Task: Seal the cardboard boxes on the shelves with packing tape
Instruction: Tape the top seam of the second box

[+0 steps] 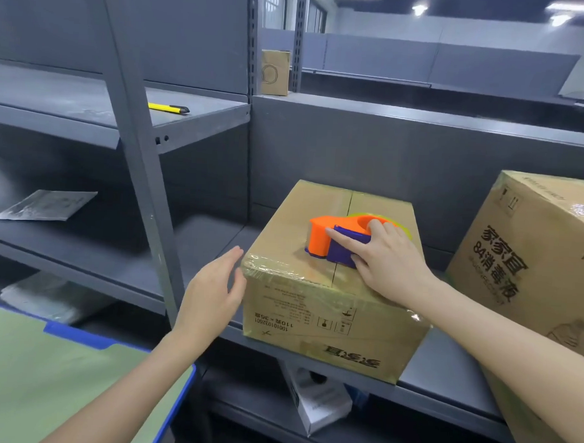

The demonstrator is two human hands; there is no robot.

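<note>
A cardboard box (317,309) sits on the grey shelf (121,264), its front corner overhanging the edge. Clear tape shines along its top seam and left edge. On its top lies an orange and blue tape dispenser (330,241) with a yellowish roll. My right hand (387,259) grips the dispenser, fingers curled round its blue body. My left hand (214,291) has its fingers straight beside the box's left side, touching or nearly touching it; I cannot tell which.
A larger printed cardboard box (530,258) leans at the right. A yellow utility knife (168,108) lies on the upper shelf, a small box (274,72) farther back. A grey bag (47,205) lies left. A green, blue-rimmed surface (59,378) is at bottom left.
</note>
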